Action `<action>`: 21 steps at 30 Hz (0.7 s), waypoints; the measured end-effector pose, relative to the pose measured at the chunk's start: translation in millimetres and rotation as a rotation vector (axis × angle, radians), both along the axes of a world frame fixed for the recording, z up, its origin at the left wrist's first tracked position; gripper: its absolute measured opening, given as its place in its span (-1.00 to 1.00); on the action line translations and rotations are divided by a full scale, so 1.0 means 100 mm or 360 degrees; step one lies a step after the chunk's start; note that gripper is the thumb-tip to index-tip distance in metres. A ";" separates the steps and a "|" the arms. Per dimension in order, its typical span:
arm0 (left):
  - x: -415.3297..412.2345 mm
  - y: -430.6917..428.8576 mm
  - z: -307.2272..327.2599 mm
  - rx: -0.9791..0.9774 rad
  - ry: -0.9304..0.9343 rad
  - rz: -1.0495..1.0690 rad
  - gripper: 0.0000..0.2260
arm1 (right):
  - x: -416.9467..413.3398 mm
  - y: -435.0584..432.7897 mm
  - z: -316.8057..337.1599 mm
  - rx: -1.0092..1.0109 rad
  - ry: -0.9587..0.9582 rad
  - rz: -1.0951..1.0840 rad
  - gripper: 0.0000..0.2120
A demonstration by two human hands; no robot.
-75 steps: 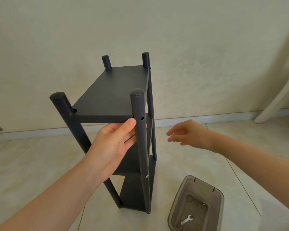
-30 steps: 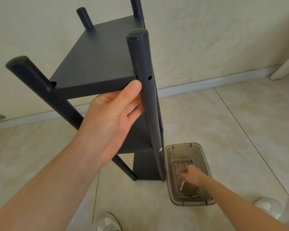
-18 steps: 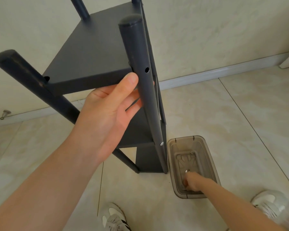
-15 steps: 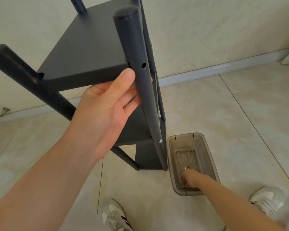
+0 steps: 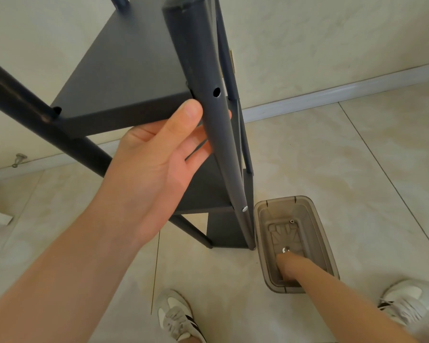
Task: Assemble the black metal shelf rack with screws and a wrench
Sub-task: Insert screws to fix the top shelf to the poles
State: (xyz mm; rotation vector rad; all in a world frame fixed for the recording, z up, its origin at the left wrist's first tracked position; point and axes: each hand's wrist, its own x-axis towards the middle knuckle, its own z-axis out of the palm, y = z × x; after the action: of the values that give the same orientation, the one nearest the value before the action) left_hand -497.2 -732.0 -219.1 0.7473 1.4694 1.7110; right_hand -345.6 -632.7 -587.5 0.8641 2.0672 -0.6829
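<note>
The black metal shelf rack [image 5: 134,70] stands upright on the tiled floor, close in front of me. My left hand [image 5: 156,164] grips its near right post [image 5: 201,70] just under the top shelf, thumb in front and fingers behind. An empty screw hole [image 5: 216,92] shows in the post above my thumb. Lower down, a silver screw head [image 5: 244,208] sits in the same post. My right hand [image 5: 289,266] reaches down into a translucent brown plastic box [image 5: 325,233]. A small white piece [image 5: 286,249] lies at its fingertips, and its fingers are hidden. A loose screw [image 5: 292,221] lies at the box's far end.
The box stands on the floor right beside the rack's foot. My two shoes, the left [image 5: 176,315] and the right [image 5: 406,303], are planted near it. A wall with a white baseboard [image 5: 332,92] runs behind the rack. A small metal door stop [image 5: 19,159] sticks out at the left.
My right hand went from open in the air beside the rack down into the box and now stays at its near end. My view has tipped downward. My left hand keeps its hold.
</note>
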 end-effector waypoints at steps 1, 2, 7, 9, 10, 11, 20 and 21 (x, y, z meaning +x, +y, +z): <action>-0.01 0.00 -0.01 0.0002 -0.0011 -0.0004 -0.71 | 0.01 0.01 0.01 0.0003 0.0022 -0.0047 -0.69; -0.02 0.00 -0.01 0.0004 -0.0015 -0.0009 -0.72 | 0.01 0.01 0.03 0.0007 0.0024 -0.0001 -0.68; -0.04 0.00 -0.01 0.0054 -0.0024 -0.0124 -0.78 | 0.02 0.09 0.14 -0.0070 -0.0021 0.0085 -0.70; -0.03 0.02 0.02 0.0121 -0.0139 -0.0229 -0.82 | 0.01 0.15 0.24 -0.0073 0.0025 0.0081 -0.72; -0.03 0.02 0.03 0.0138 -0.0170 -0.0252 -0.83 | -0.01 0.18 0.30 -0.0051 0.0060 0.0094 -0.72; -0.03 0.03 0.03 0.0145 -0.0180 -0.0254 -0.84 | -0.05 0.22 0.43 -0.0045 0.0086 0.0090 -0.73; 0.00 0.02 0.07 0.0130 -0.0178 -0.0127 -0.64 | -0.47 0.97 2.34 -0.0044 0.0152 0.0152 -0.92; 0.01 0.02 0.07 0.0127 -0.0179 -0.0121 -0.62 | -0.48 0.99 2.57 -0.0013 0.0247 0.0161 -0.89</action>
State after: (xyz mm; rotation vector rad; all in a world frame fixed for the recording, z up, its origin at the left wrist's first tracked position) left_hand -496.0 -730.3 -211.6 0.7278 1.2869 1.7333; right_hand -393.5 -533.3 -330.8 0.7159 2.2278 -0.7224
